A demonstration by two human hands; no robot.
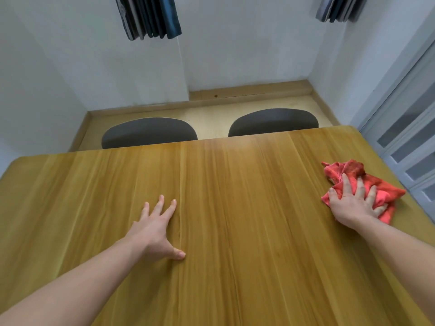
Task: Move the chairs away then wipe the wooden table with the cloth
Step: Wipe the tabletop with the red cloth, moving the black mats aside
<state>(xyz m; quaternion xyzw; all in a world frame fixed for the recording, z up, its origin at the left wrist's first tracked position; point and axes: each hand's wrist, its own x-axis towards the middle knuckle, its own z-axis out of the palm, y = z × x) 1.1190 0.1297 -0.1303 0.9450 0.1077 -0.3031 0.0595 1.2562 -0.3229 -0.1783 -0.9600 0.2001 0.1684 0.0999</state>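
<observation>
The wooden table (pixel 235 184) fills the lower view. A crumpled red cloth (pixel 353 171) lies near its right edge. My right hand (pixel 353 203) presses flat on the cloth with fingers spread. My left hand (pixel 157 229) rests flat on the bare tabletop left of centre, fingers spread. Two dark grey chair backs, the left chair (pixel 148 132) and the right chair (pixel 273 122), stand at the table's far edge.
White walls enclose the far side, with a wooden skirting (pixel 249 90) and pale floor beyond the chairs. Dark curtains (pixel 148 17) hang above. A grey panelled door (pixel 404 137) stands close to the table's right edge.
</observation>
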